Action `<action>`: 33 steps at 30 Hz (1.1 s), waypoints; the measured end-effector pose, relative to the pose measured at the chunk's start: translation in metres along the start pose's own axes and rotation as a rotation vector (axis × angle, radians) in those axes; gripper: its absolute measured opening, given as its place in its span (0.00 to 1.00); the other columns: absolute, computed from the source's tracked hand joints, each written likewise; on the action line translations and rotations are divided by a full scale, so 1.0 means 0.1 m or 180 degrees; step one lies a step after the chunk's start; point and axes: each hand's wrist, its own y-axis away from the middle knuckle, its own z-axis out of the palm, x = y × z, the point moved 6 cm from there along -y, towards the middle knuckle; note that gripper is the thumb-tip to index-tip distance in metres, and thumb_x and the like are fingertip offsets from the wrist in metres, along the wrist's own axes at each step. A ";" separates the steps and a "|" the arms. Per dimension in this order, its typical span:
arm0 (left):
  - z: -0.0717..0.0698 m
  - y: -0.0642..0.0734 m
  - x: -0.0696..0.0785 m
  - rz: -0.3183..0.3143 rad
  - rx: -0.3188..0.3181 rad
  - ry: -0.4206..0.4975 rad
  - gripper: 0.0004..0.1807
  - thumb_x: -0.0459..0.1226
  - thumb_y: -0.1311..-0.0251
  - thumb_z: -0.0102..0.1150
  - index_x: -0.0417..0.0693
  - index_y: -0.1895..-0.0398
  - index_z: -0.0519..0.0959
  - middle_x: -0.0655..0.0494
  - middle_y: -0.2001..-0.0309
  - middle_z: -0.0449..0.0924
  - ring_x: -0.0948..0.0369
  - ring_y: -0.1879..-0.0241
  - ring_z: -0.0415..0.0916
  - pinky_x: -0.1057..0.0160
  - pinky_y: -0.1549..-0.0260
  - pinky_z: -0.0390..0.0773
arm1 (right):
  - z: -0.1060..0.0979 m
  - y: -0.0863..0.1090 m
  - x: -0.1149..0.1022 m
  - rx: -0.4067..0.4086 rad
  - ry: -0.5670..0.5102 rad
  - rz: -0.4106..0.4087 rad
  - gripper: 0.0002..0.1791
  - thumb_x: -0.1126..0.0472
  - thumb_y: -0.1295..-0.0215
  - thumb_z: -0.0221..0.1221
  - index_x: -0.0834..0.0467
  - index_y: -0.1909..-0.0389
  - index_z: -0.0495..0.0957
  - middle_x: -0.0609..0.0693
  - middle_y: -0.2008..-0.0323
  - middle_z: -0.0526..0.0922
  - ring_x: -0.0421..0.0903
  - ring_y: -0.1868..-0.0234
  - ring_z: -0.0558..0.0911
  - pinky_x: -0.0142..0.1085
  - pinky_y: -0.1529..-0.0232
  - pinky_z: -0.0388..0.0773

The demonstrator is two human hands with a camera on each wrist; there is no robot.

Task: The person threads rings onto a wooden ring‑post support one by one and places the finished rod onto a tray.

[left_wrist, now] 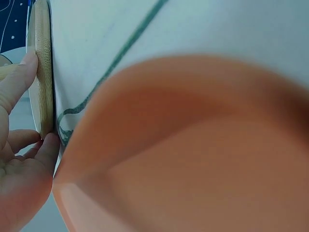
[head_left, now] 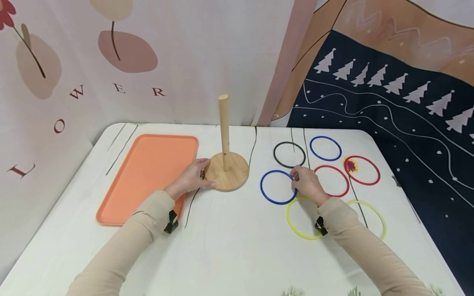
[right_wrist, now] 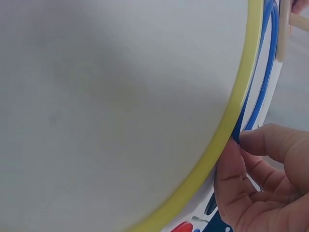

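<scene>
My left hand [head_left: 190, 177] grips the left edge of a round wooden base [head_left: 237, 174], from which a wooden post [head_left: 224, 127] stands upright. In the left wrist view the thumb lies over the face of the base [left_wrist: 43, 92] and fingertips meet its rim. Over on the right, my right hand [head_left: 308, 184] pinches the right side of the nearer blue ring [head_left: 261, 186] between thumb and fingers. A yellow ring [right_wrist: 236, 96] passes right beside those fingertips in the right wrist view. The blue ring [right_wrist: 268, 72] shows beyond it.
An orange tray [head_left: 155, 176] lies left of the base. Around my right hand are a black ring [head_left: 285, 142], another blue ring [head_left: 327, 159], two red rings [head_left: 379, 174] and a second yellow ring [head_left: 385, 224]. Printed curtains hang behind the white table [head_left: 229, 246].
</scene>
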 end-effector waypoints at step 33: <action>0.00 0.01 0.01 0.0077 -0.0019 -0.0025 0.51 0.42 0.52 0.71 0.35 0.29 0.53 0.39 0.28 0.49 0.45 0.34 0.57 0.49 0.35 0.62 | -0.90 -0.04 -0.66 0.0199 -0.3281 0.0207 0.17 0.65 0.35 0.56 0.62 0.46 0.71 0.49 0.61 0.76 0.38 0.65 0.80 0.25 0.61 0.80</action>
